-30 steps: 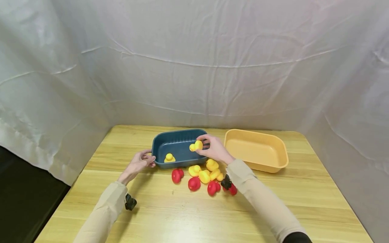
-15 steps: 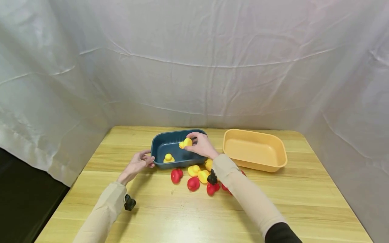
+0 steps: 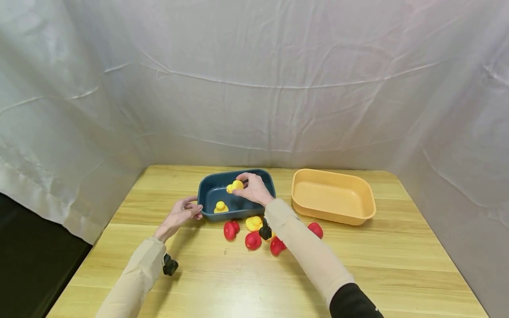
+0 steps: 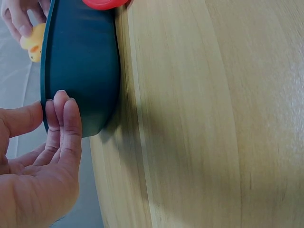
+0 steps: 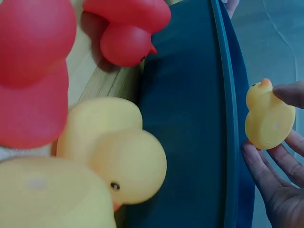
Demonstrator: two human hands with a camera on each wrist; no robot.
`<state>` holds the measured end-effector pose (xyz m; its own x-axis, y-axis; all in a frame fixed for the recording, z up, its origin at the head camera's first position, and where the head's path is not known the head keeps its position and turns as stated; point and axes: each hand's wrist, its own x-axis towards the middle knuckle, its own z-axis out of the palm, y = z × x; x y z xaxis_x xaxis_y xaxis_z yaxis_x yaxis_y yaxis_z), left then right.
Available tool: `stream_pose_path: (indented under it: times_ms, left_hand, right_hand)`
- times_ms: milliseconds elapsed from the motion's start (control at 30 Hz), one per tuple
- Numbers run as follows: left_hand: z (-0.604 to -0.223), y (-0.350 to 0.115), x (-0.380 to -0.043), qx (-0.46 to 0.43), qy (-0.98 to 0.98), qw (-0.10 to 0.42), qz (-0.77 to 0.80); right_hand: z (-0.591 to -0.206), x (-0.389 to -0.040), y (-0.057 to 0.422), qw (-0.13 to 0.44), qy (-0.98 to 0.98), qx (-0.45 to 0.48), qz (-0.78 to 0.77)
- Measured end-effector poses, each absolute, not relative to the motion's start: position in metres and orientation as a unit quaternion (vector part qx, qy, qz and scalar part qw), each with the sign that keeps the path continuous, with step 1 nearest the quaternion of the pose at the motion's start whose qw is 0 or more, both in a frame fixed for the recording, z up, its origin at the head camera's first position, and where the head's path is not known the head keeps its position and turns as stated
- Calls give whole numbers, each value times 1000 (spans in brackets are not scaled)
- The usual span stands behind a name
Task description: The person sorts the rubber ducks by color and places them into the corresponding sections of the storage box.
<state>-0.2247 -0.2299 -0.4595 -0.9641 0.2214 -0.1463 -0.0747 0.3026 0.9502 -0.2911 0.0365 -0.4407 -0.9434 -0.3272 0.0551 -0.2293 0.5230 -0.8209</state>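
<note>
My left hand (image 3: 180, 215) pinches the left end of a dark blue plastic bin (image 4: 78, 61), thumb over the rim and fingers against the outer wall. A yellow rubber duck (image 5: 270, 118) is held between the thumb and fingers of my right hand (image 3: 254, 189), above the inside of the bin. In the right wrist view the duck is tipped, its flat base showing. Another yellow duck (image 3: 221, 207) sits inside the bin at its near left corner. In front of the bin lie more yellow ducks (image 3: 253, 223), partly hidden by my right sleeve.
Several red ducks (image 3: 253, 240) lie on the wooden table (image 3: 222, 282) before the bin, one (image 3: 316, 229) beyond my right forearm. A yellow-orange bin (image 3: 336, 216) stands to the right. Pale cloth (image 3: 270, 88) hangs behind the table.
My right hand has carried the yellow duck leftward over the blue bin, from its right end toward the middle. My left hand stays on the bin's rim.
</note>
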Motion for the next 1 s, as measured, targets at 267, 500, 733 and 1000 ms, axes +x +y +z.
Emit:
stream_pose_path:
  times_ms: [267, 500, 733, 1000]
  left_hand:
    - [-459, -231, -225, 46, 800, 125, 585]
    - [-458, -232, -224, 43, 803, 127, 580]
    - [-457, -232, -224, 41, 804, 126, 579]
    - [-456, -231, -224, 38, 804, 123, 580]
  right_hand:
    - [-440, -293, 26, 49, 872, -152, -462]
    - [-438, -293, 18, 45, 877, -145, -455]
    - [-439, -295, 15, 46, 869, -153, -468]
    - [-439, -294, 23, 48, 858, -153, -487]
